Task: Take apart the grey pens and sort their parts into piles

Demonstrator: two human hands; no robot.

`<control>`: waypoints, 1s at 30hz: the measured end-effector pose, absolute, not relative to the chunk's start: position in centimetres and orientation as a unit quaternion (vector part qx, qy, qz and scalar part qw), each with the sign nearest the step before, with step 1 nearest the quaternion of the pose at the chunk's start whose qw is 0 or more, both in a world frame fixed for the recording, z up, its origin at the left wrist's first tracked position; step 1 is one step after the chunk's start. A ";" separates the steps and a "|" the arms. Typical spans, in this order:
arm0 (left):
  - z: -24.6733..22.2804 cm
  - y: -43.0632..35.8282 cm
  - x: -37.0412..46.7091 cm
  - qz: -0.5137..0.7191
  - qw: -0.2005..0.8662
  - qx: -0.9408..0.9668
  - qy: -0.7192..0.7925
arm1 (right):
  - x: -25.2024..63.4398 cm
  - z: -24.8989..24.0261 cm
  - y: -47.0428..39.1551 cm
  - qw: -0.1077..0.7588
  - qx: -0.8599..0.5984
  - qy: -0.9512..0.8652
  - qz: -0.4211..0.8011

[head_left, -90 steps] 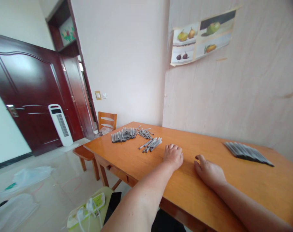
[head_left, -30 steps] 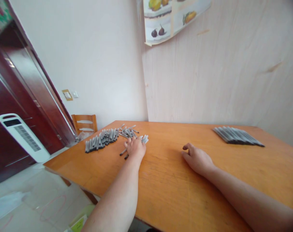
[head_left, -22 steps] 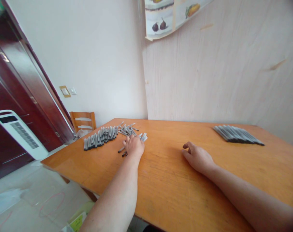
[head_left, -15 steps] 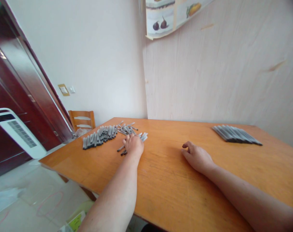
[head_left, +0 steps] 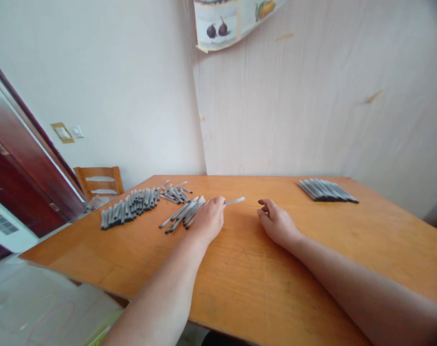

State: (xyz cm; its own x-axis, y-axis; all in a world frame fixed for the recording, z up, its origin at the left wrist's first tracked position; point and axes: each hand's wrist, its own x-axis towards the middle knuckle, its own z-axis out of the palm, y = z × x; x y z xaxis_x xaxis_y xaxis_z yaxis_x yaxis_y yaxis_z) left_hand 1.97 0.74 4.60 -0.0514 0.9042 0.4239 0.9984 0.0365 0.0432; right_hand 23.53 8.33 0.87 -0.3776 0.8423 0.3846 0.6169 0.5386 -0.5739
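Note:
A slim grey pen [head_left: 236, 200] is gripped by my left hand [head_left: 209, 220], its pale end sticking out to the right. Just left of that hand lies a loose bunch of similar pens [head_left: 180, 216] with dark ends, partly covered by the fingers. My right hand [head_left: 279, 225] rests over the table to the right of the pen, fingers loosely curled and thumb apart, with nothing visible in it. A gap separates it from the pen's tip.
A long heap of pens [head_left: 130, 207] lies at the table's left, with a smaller scattered pile [head_left: 176, 193] behind. Neatly lined-up pens [head_left: 326, 191] lie at the back right of the wooden table [head_left: 240, 274]. A chair [head_left: 99, 181] stands beyond the left edge.
My left hand has come away from the loose bunch toward the right, with one pen now in its fingers. My right hand stays nearly in place. The view has turned slightly right.

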 end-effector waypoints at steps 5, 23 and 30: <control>4.3 0.5 3.9 -0.148 0.143 -0.741 -0.639 | 23.2 0.9 7.9 0.341 -0.389 -0.844 0.139; 3.4 0.6 4.9 -0.170 0.083 -0.787 -0.588 | 23.1 1.1 7.3 0.306 -0.335 -0.884 0.114; 3.7 0.5 4.9 -0.173 0.099 -0.800 -0.566 | 23.1 1.3 7.1 0.267 -0.311 -0.906 0.106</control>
State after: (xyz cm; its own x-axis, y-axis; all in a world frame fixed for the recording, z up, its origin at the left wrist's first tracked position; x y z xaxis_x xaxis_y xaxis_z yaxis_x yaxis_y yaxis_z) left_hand 4.87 0.52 3.65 0.2997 0.8714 0.3883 0.9398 -0.3398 0.0372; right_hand 23.14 7.07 1.31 -0.6633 0.6208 0.4178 0.5075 0.7835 -0.3586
